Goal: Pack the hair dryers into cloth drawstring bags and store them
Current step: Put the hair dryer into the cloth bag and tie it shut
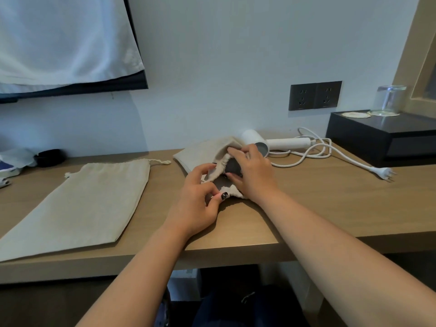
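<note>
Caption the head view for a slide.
Both hands, left and right, work a dark dryer into a cloth bag.

You had a wooden desk (306, 208) before you. A dark double wall socket (315, 95) sat above it, an upturned glass (389, 100) stood on a black box (382, 135) at right, and white cloth (66, 41) hung upper left.
</note>
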A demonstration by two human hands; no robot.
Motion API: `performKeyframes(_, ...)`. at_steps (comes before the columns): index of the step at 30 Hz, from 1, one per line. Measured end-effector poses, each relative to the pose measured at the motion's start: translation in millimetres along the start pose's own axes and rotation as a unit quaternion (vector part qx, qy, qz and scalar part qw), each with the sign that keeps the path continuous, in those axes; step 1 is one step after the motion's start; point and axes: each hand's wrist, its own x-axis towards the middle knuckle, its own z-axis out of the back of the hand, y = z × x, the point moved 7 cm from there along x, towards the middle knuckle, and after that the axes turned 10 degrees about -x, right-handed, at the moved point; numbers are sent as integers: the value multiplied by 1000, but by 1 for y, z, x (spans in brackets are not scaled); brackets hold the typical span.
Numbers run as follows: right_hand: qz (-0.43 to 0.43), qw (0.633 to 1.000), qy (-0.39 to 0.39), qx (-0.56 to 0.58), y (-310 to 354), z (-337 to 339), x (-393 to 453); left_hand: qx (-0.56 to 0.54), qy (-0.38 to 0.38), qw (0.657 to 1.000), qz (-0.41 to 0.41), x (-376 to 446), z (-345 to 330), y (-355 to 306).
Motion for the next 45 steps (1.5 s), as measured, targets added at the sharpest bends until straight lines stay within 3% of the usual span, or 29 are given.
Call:
performKeyframes(3,-40,988,-24,147,-19,5,-2,47,-31,998,-9,1,2,2)
performKeyframes(5,-82,980,-40,175,-33,5,-5,77,-57,995,-15,2,4,2)
performKeyframes(9,-191,957,39,215,-47,-10,-19,159,-95,982,-38,5,6,-5)
performKeyframes(13,-165,957,49,231,-41,-6,-19,268,-90,957,-62,22,-2,-16)
performKeyframes(16,-152,949,15,275,-39,1,-20,313,-27,949,-25,53,-15,-19)
performKeyframes(19,-150,940,2,306,-41,1,-19,301,80,949,39,87,-29,3)
performKeyframes(21,-162,933,-3,322,-45,-2,-17,248,114,960,57,97,-35,19)
performKeyframes(27,-163,923,-19,348,-47,-8,-8,239,13,971,26,94,-35,38)
performKeyframes(31,-144,928,-33,343,-41,0,-10,245,-49,968,14,96,-34,41)
performKeyframes(35,-182,940,-11,290,-49,-8,-11,260,-45,964,18,91,-37,39)
performKeyframes(41,-172,969,60,165,-44,-9,-13,215,-43,969,114,65,-26,30)
performKeyframes(45,-193,971,108,95,-54,-6,-21,170,-43,957,230,32,-6,44)
